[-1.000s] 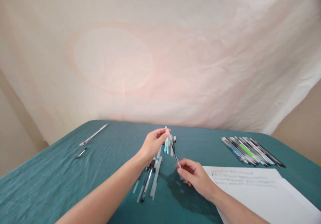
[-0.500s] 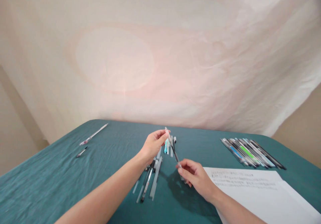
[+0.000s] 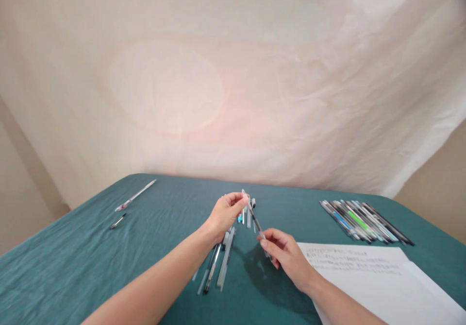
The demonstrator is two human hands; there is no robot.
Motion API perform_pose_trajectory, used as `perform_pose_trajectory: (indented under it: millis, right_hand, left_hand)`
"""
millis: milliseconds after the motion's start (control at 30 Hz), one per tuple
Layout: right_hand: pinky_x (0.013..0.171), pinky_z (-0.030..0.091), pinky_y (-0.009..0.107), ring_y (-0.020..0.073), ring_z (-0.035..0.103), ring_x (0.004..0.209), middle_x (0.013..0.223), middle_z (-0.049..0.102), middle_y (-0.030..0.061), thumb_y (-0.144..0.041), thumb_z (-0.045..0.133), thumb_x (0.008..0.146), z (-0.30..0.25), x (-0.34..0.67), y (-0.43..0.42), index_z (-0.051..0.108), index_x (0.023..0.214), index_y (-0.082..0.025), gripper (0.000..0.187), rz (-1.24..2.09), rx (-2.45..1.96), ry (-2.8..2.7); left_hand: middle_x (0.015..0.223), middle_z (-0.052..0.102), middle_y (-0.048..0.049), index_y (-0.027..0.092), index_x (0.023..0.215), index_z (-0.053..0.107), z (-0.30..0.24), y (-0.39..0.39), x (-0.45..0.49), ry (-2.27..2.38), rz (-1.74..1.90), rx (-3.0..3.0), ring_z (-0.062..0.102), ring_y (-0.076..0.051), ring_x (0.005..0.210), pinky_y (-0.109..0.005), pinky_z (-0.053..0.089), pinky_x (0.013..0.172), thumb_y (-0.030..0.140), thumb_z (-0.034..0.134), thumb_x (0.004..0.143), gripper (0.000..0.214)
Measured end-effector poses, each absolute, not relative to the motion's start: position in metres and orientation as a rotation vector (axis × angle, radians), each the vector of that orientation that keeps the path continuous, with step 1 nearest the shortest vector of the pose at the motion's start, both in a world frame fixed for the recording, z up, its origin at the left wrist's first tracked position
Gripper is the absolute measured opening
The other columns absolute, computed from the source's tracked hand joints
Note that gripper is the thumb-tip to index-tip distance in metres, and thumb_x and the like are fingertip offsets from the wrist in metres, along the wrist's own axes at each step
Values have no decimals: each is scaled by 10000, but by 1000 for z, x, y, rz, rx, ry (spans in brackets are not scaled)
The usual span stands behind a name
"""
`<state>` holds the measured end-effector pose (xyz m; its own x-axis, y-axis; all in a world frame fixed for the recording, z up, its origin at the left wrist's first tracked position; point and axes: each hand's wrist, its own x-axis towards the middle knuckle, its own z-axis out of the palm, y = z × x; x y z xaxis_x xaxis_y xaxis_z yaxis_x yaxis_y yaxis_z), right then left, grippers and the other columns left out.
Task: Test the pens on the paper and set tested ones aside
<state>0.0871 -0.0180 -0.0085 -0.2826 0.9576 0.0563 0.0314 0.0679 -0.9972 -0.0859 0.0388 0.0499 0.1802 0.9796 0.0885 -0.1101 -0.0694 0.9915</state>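
Both my hands hold one clear pen (image 3: 257, 224) with a dark core, slanting in the air above the table. My left hand (image 3: 228, 214) pinches its upper end between thumb and fingers. Around the lower end, the fingers of my right hand (image 3: 279, 250) are closed. Below my left wrist lies a loose bunch of pens (image 3: 220, 262), partly hidden by the forearm. Just past my left hand are several more pens and caps (image 3: 249, 214), some light blue, partly covered by the hand and the held pen.
A neat row of pens (image 3: 364, 222) lies at the right. In front of it are white paper sheets (image 3: 367, 286) with handwritten lines. On the left rest a clear pen (image 3: 136, 195) and a short dark piece (image 3: 118, 221). Green cloth (image 3: 91, 266) covers the table; a pale sheet (image 3: 233, 82) hangs behind.
My left hand and the pen's upper end have shifted slightly down and to the right. My right hand has stayed nearly in place, still holding the pen.
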Motion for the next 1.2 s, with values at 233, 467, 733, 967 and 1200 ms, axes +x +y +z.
perform_pose_trajectory:
  millis: [233, 467, 733, 967, 1200]
  right_hand:
    - [376, 288, 174, 53, 359, 431, 562, 431, -54, -406, 578, 793, -11, 86, -18, 583, 843, -167, 244, 1351, -1047, -1458]
    - [404, 292, 179, 58, 369, 483, 650, 466, -38, -403, 610, 774, -10, 85, -16, 566, 905, -171, 270, 1343, -1025, -1375]
    - [524, 362, 213, 106, 426, 625, 683, 467, -19, -392, 583, 799, -10, 86, -15, 562, 864, -169, 234, 1328, -994, -1362]
    - [526, 378, 227, 114, 440, 598, 660, 464, -23, -414, 506, 841, -8, 85, -15, 540, 905, -179, 246, 1369, -972, -1349]
    - [413, 265, 182, 78, 381, 532, 792, 479, -20, -436, 598, 766, -8, 84, -16, 499, 978, -226, 314, 1247, -1058, -1327]
  left_hand:
    - [644, 557, 27, 142, 832, 647, 41, 32, -77, 953, 1152, 1263, 439, -89, 568, -198, 333, 551, 387, 661, 691, 284]
    - [741, 614, -19, 139, 818, 623, 37, 34, -77, 907, 1127, 1190, 557, -128, 689, -226, 406, 654, 384, 658, 704, 272]
    - [792, 620, -31, 156, 839, 587, 38, 32, -76, 853, 1098, 1124, 636, -185, 789, -253, 457, 664, 392, 670, 703, 284]
    - [780, 639, -30, 155, 836, 588, 37, 34, -76, 847, 1131, 1152, 627, -165, 766, -253, 453, 699, 378, 660, 715, 264]
    - [780, 643, -35, 155, 836, 584, 33, 30, -71, 864, 1167, 1184, 605, -157, 766, -252, 454, 693, 355, 655, 725, 240]
